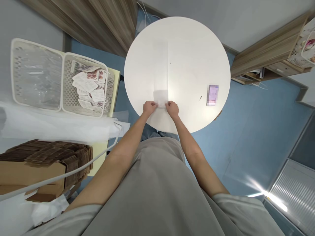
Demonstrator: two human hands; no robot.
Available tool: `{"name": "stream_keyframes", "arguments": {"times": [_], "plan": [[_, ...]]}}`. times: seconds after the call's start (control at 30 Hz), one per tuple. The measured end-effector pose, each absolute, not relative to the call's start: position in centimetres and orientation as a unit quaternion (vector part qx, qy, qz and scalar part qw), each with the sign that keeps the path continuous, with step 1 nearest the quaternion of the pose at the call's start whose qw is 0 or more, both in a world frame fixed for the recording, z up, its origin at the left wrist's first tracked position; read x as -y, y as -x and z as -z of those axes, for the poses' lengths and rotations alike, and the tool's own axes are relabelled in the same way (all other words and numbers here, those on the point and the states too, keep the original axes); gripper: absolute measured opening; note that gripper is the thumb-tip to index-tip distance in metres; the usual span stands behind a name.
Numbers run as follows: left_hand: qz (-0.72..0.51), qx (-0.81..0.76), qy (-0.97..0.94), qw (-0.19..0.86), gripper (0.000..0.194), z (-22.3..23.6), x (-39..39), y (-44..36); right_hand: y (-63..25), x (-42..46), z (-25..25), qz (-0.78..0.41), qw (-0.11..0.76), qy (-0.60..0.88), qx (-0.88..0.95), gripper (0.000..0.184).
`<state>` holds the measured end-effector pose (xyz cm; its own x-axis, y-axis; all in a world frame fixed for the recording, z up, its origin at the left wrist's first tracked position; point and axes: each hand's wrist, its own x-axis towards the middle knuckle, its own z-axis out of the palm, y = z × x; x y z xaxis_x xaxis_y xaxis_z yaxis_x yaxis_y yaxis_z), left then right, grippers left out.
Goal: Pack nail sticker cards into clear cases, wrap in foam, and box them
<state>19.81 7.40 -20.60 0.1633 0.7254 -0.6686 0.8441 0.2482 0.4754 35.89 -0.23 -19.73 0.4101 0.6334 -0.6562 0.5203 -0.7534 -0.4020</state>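
On the round white table lies a long, thin, translucent white sheet (161, 65), running away from me. Its near end looks doubled over into a greyer rectangle (160, 96); whether it is plastic or foam I cannot tell. My left hand (149, 107) pinches the near left corner of the sheet. At the near right corner my right hand (172, 108) pinches it the same way, thumb and fingers pressed together. Both hands rest close to the table's near edge.
The round table (192, 39) carries a pixelated purple, phone-shaped item (212, 95) at right. To my left stand a white basket (85, 58) of printed packets, another basket (36, 44) of clear plastic pieces, a white roll (61, 126) and flattened cardboard boxes (46, 157).
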Motion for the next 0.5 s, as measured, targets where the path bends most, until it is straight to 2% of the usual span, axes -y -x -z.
{"name": "stream_keyframes", "arguments": {"times": [0.13,0.27,0.4,0.5], "plan": [[0.053,-0.66,-0.596,0.454,0.018,20.9,-7.2,-20.2,-35.8,-0.8,19.1,-0.42,0.037,0.853,0.309,0.017],[0.053,-0.654,-0.607,0.448,0.015,21.0,-6.8,-20.4,-36.2,-1.5,18.4,-0.414,0.005,0.856,0.31,0.022],[0.026,-0.661,-0.638,0.393,0.019,20.8,-6.4,-20.3,-35.8,-1.5,18.2,-0.336,0.031,0.83,0.444,0.018],[-0.007,-0.566,-0.743,0.357,0.021,20.9,-6.5,-20.5,-35.5,-0.8,18.6,-0.317,0.055,0.762,0.562,0.032]]}}
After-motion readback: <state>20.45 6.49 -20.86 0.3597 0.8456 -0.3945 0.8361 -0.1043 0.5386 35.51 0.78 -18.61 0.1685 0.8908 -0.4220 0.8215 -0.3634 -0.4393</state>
